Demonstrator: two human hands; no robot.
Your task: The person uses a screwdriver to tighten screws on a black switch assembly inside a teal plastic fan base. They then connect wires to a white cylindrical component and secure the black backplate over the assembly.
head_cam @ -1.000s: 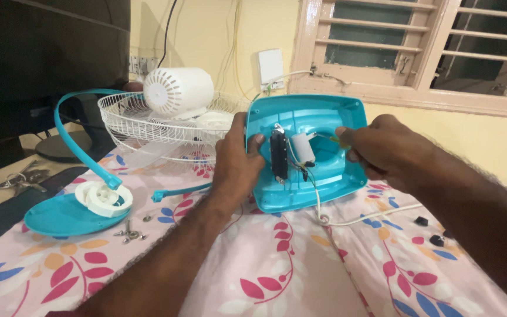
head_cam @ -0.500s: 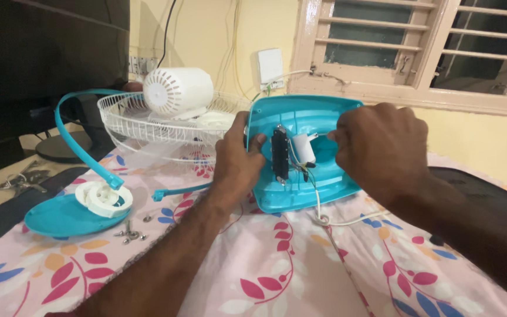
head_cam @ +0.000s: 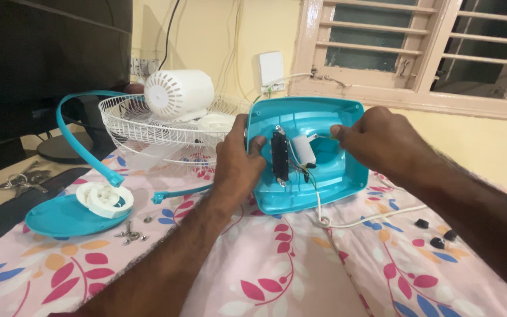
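Note:
A teal plastic fan base (head_cam: 335, 176) stands tipped up on the flowered cloth, its hollow inside facing me. Inside it sit a black switch block (head_cam: 279, 155), a white capacitor (head_cam: 304, 149) and thin wires. My left hand (head_cam: 239, 161) grips the base's left edge, thumb near the switch block. My right hand (head_cam: 379, 141) is at the base's upper right, its fingertips pinching a thin wire by the capacitor. A white power cord (head_cam: 371, 218) runs out of the base to the right.
A white wire fan guard (head_cam: 142, 126) with the white motor housing (head_cam: 178, 94) lies behind left. A teal blade piece with a white hub (head_cam: 104, 198) and loose screws (head_cam: 129, 232) lie at the left, keys (head_cam: 22, 179) farther left. Small black caps (head_cam: 435, 235) lie at the right.
My right hand first moved left over the base's inside, then drew back to the upper right, where it pinches a wire. My left hand has kept its grip.

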